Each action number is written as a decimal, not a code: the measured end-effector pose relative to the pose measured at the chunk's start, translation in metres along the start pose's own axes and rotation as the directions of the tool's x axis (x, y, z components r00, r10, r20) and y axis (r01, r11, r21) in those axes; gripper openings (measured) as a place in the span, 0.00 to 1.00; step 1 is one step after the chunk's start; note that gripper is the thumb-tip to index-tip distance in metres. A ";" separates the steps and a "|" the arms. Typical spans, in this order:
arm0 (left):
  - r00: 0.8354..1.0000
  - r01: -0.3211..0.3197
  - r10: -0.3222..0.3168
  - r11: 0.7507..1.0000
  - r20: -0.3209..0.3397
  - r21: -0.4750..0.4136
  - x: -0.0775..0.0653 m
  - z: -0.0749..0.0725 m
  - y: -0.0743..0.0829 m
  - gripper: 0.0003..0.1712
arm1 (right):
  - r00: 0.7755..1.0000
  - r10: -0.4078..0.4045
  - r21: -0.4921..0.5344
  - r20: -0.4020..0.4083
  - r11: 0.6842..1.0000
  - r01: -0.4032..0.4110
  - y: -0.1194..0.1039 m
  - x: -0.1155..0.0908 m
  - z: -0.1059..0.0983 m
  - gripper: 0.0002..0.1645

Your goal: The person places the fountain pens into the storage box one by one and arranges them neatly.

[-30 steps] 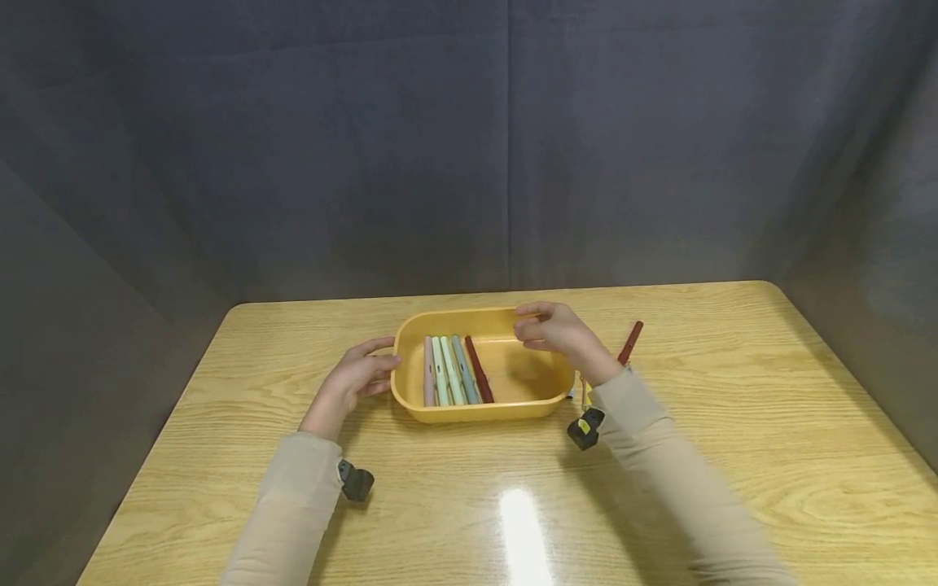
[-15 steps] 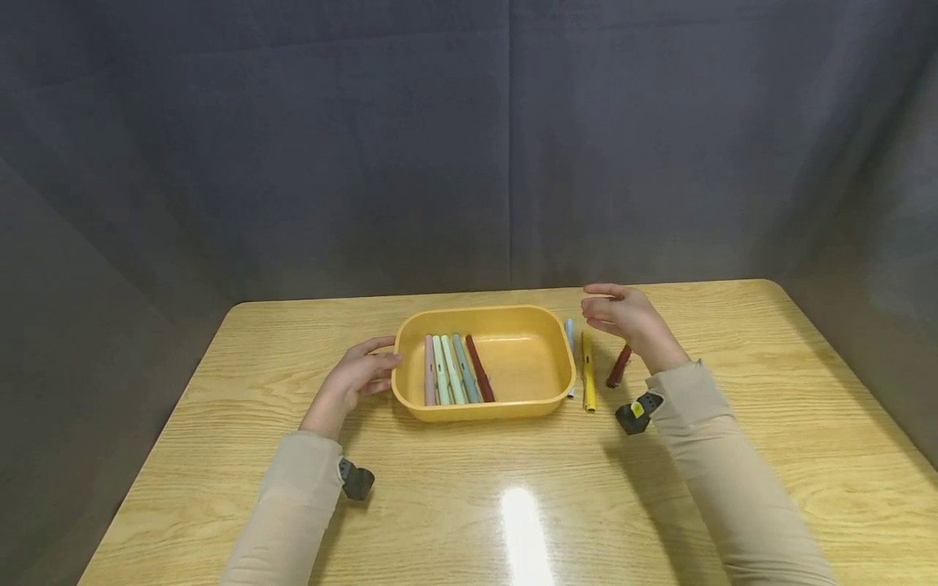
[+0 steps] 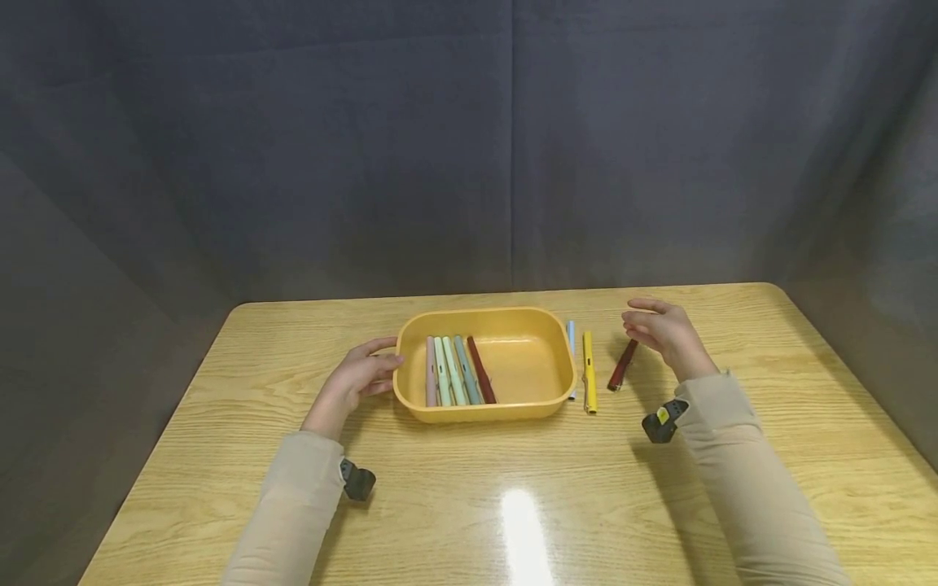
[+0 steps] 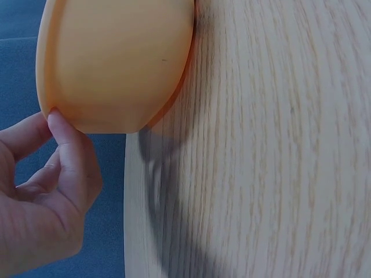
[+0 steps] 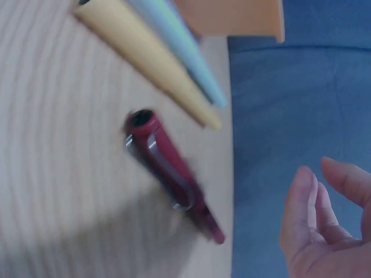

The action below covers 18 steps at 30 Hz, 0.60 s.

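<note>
A yellow plastic tray (image 3: 484, 413) stands on the table. Its left rim is pinched between the thumb and fingers of my left hand (image 3: 359, 373), as the left wrist view also shows. Inside lie several pens in a row: a pink pen (image 3: 431, 374), pale green ones, a blue-grey pen (image 3: 467, 370) and a dark red pen (image 3: 481, 370). My right hand (image 3: 663, 332) hovers over the far end of another dark red pen (image 5: 171, 162), its fingers loosely bent around nothing. That pen lies at a slant on the table, its far end hidden in the head view.
Between the tray and the loose red pen lie a yellow pen (image 3: 589, 373) and a light blue pen (image 3: 571, 358), the blue one close against the tray's right side. A dark curtain (image 3: 469, 163) rises behind the wooden table (image 3: 440, 505).
My right hand has moved from above the tray's right part rightward to the loose dark red pen, uncovering the yellow and light blue pens. My left hand has stayed at the tray's rim.
</note>
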State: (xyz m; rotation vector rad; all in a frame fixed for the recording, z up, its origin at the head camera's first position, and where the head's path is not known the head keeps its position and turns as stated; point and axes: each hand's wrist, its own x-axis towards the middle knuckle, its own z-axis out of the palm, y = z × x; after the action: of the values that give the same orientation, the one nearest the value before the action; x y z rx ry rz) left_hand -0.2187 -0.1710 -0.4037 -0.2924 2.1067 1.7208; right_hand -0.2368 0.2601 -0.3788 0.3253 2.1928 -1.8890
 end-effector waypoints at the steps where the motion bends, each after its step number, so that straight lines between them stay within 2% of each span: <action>1: 1.000 0.002 -0.002 1.000 -0.001 -0.001 0.000 0.000 0.000 0.31 | 1.000 0.011 0.007 -0.006 1.000 -0.011 0.002 0.000 -0.001 0.37; 11: 1.000 0.005 -0.005 1.000 0.005 -0.008 0.000 0.001 0.001 0.32 | 0.999 0.046 0.044 -0.017 0.998 -0.045 0.022 0.001 -0.008 0.37; 18: 1.000 0.005 -0.004 1.000 0.005 -0.010 -0.001 0.001 0.002 0.32 | 0.998 0.054 0.000 -0.037 0.999 -0.054 0.035 -0.001 -0.011 0.37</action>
State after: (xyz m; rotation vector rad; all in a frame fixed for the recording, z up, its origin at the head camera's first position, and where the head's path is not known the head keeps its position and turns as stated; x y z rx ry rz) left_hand -0.2182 -0.1696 -0.4021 -0.2955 2.0931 1.7284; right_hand -0.2256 0.2764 -0.4093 0.4185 2.1850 -1.8680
